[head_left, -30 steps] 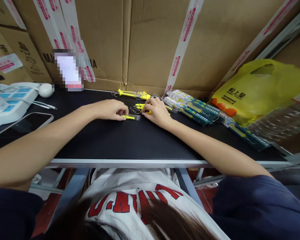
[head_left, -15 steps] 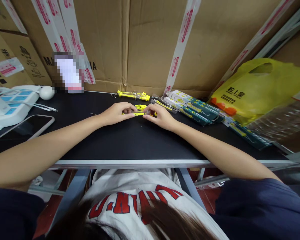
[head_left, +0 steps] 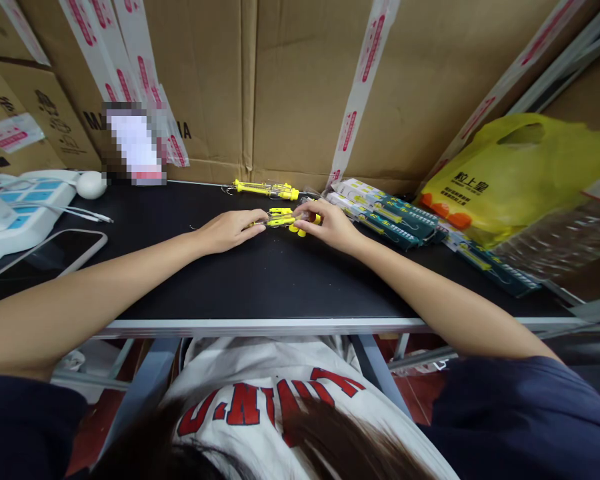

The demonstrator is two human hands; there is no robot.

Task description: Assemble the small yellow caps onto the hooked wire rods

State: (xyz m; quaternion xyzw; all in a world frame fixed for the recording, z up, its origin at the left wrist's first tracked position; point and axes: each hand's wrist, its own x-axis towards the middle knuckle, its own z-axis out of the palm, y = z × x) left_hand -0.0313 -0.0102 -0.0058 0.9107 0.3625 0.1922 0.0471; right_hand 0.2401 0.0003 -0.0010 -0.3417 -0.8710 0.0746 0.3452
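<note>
Both hands are at a bundle of slim yellow plastic and metal tools (head_left: 280,217) near the middle of the black table; their exact kind is not clear. My left hand (head_left: 233,229) is closed on the left end, thumb in front and fingers behind. My right hand (head_left: 327,225) pinches the right end, beside small yellow round ends that stick out under its fingers. Just behind lies a second yellow tool bundle (head_left: 266,189) with thin metal rods and hooks at its left end. To the right, flat teal and white packages (head_left: 385,212) picture a yellow hooked tool.
Cardboard boxes (head_left: 200,80) wall off the back. At left are a white power strip (head_left: 27,217) with cables and a phone (head_left: 45,257). Another phone (head_left: 134,143), blurred out, leans on the cardboard. A yellow plastic bag (head_left: 515,180) sits at right above clear plastic packaging (head_left: 550,240).
My right hand has shifted slightly right and turned, and the hands are farther apart. More of the yellow bundle shows between them, including round ends under the right hand.
</note>
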